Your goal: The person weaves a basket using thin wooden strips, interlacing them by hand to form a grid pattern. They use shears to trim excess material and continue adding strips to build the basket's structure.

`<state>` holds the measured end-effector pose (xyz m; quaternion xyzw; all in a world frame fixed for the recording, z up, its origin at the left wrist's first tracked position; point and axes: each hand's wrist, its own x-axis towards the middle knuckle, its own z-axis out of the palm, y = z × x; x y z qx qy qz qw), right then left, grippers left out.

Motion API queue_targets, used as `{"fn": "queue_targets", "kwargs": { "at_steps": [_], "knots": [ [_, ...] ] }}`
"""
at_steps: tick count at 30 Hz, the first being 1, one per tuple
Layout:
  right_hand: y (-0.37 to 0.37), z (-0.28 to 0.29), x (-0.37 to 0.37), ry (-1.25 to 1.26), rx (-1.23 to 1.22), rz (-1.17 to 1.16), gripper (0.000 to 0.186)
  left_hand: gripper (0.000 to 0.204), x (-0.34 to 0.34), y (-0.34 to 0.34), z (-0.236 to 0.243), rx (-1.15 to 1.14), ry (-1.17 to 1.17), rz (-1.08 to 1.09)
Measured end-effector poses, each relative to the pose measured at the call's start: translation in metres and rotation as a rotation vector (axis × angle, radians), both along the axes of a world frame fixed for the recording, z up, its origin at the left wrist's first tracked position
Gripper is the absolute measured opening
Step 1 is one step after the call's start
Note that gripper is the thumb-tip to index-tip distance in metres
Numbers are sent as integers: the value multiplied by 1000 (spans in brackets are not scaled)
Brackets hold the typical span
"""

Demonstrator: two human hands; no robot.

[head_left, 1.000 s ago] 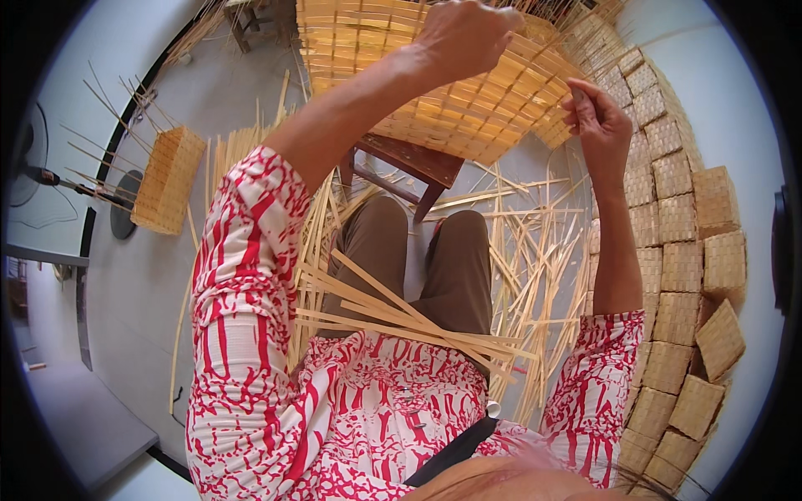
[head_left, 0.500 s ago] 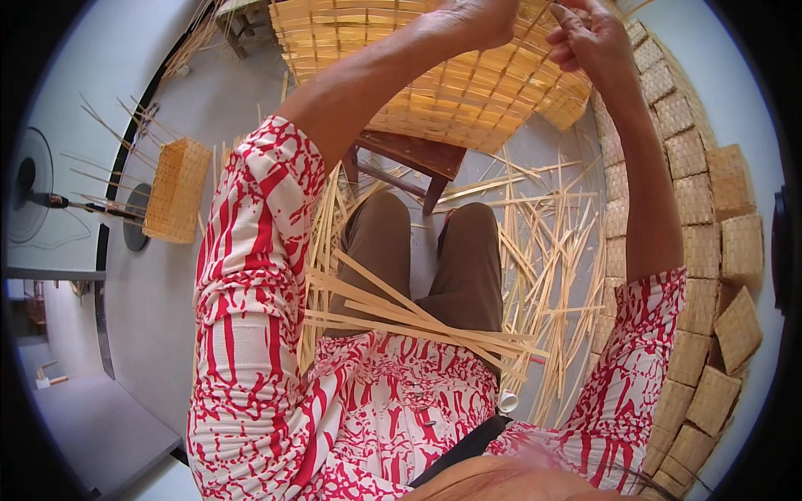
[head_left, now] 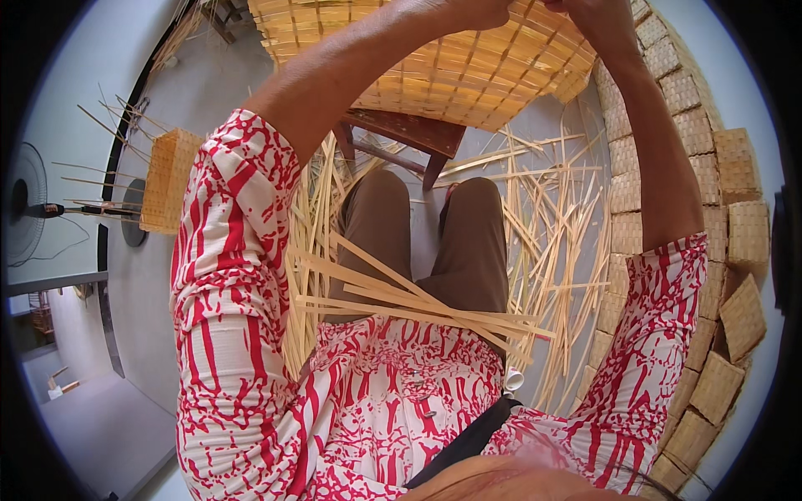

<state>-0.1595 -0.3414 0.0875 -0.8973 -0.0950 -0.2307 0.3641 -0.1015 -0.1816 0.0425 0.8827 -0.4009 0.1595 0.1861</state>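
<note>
My left hand point(head_left: 478, 12) is at the top edge, over a large woven bamboo piece point(head_left: 426, 79), its visible part closed. Its fingertips are cut off, so what it grips cannot be made out. To its right, my right hand point(head_left: 595, 12) is also closed over the weave, with curled fingers partly out of view. The woven piece is an open grid of yellowish strips, tilted over a low wooden stool point(head_left: 405, 129). Several loose bamboo strips point(head_left: 418, 305) lie across my lap.
Many cut bamboo strips point(head_left: 555, 225) litter the floor on both sides of my legs. Small woven baskets point(head_left: 697, 134) are stacked along the right wall. At left stand an unfinished basket point(head_left: 167, 179) with strip ends sticking out and a fan point(head_left: 27, 200).
Both hands have shifted up, partly out of the picture, the right hand most. The view has tilted slightly, so the weave, stool and my legs appear higher.
</note>
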Motion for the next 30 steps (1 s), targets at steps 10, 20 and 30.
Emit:
{"fn": "queue_targets", "kwargs": {
  "at_steps": [10,20,30],
  "knots": [
    [6,-11,9,-25,22,8,24,12,3,8,-16,-33,-70,-36],
    [-17,-14,12,129,-22,-2,34,16,3,13,-40,-292,-62,-80],
    [1,-40,-43,173,-73,-140,40,27,3,78,-45,-524,-45,73]
  ]
}}
